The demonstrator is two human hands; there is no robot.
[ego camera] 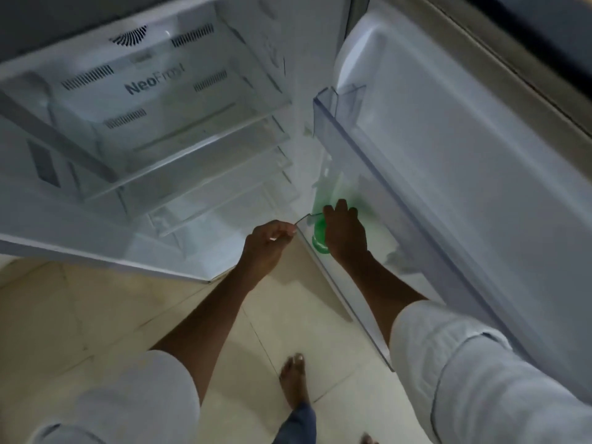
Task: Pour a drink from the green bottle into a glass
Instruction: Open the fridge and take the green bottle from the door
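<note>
**Both hands at the fridge door shelf**

Pale rolled sleeves [474, 373] fill the bottom corners of the frame. The green bottle [319, 238] stands in the clear lower door shelf [346, 302] right of centre, blurred through the plastic. The right hand [344, 233] reaches into that shelf and wraps around the bottle. The left hand [267, 243] is curled, pinching the shelf's near corner. Beyond, the open fridge [144, 100] shows bare glass shelves at upper left. Below, cream floor tiles [96, 299] and a bare foot [293, 379].
</note>
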